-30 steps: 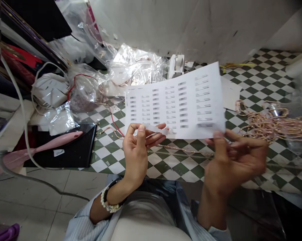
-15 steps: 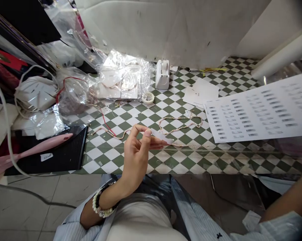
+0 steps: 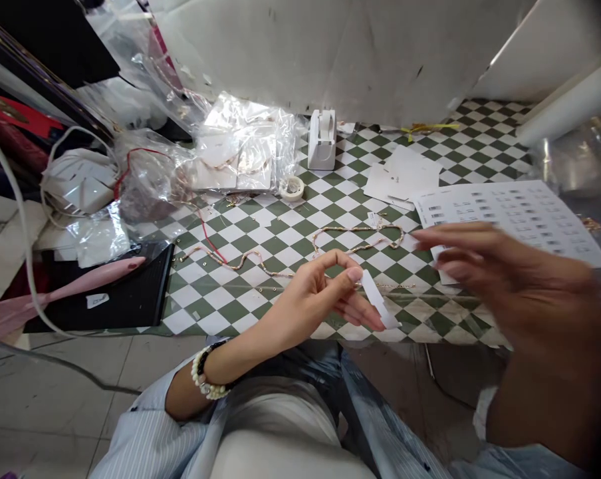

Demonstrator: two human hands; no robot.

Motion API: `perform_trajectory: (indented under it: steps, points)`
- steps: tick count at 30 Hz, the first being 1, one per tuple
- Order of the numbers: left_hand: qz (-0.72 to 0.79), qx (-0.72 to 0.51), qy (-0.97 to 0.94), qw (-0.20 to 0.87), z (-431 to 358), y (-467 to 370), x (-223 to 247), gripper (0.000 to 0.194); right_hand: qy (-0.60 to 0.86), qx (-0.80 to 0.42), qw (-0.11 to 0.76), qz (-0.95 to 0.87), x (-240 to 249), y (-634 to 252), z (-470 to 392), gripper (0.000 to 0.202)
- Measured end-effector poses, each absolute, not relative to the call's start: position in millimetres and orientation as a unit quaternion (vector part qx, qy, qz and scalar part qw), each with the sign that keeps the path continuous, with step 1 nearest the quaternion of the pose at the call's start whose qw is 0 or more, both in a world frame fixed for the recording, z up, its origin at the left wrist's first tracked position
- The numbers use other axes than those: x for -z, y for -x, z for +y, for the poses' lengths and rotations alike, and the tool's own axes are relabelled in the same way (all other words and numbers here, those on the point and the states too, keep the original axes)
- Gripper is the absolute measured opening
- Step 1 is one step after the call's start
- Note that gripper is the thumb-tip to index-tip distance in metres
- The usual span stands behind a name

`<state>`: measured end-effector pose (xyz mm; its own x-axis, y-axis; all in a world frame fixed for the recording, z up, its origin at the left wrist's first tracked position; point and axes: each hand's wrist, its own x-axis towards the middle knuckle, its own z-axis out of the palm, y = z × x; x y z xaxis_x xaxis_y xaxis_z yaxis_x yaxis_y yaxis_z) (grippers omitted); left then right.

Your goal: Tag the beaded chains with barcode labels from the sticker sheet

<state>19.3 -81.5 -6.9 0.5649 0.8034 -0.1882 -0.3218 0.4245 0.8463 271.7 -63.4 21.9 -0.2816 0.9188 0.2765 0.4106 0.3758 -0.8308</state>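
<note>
Between thumb and forefinger, my left hand pinches a narrow white paper strip above the front edge of the checkered table. Motion blurs my right hand, which hovers at the right with its fingers extended and nothing visible in them. Behind it lies a sheet of printed labels, partly covered by the hand. A beaded chain with a small white tag forms a loop beyond my left hand. Another beaded chain runs in a wavy line to the left and passes behind that hand.
At the back stand a white tape dispenser and a tape roll. White cards lie behind the label sheet. Plastic-wrapped cards are at back left. A pink-handled tool rests over a black tray.
My left hand has moved right with the strip, which now tilts downward. The label sheet now lies lower on the table, and my right hand has come in from the right edge.
</note>
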Motion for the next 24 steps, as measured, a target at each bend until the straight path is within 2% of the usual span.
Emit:
perform_trajectory:
  steps: [3, 6, 12, 16, 18, 20, 22, 24]
  points:
    - [0.274, -0.335, -0.403, 0.806, -81, -18, 8, 0.024, 0.322, -0.437, 0.336, -0.769, -25, -232, -59, 0.038]
    - [0.261, -0.315, -0.405, 0.818, -81, -16, 10, 0.022, 0.264, -0.478, 0.306, -0.78, -19, -226, -52, 0.045]
    - [0.251, -0.296, -0.383, 0.838, -82, -19, 18, 0.021, 0.23, -0.474, 0.314, -0.79, -7, -235, -44, 0.025]
    - [0.247, -0.263, -0.356, 0.862, -84, -24, 32, 0.029, 0.289, -0.481, 0.262, -0.785, -14, -239, -47, 0.017]
    - [0.28, -0.293, -0.359, 0.841, -86, -26, 37, 0.036, 0.332, -0.442, 0.237, -0.798, -19, -241, -50, 0.01]
    - [0.353, -0.369, -0.419, 0.751, -91, -28, 37, 0.038, 0.37, -0.379, 0.228, -0.817, -21, -241, -56, 0.005]
    - [0.413, -0.447, -0.547, 0.576, -96, -30, 35, 0.04, 0.399, -0.336, 0.225, -0.823, -21, -240, -65, 0.005]
    - [0.42, -0.481, -0.672, 0.376, -103, -33, 33, 0.051, 0.427, -0.325, 0.223, -0.814, -19, -239, -74, 0.006]
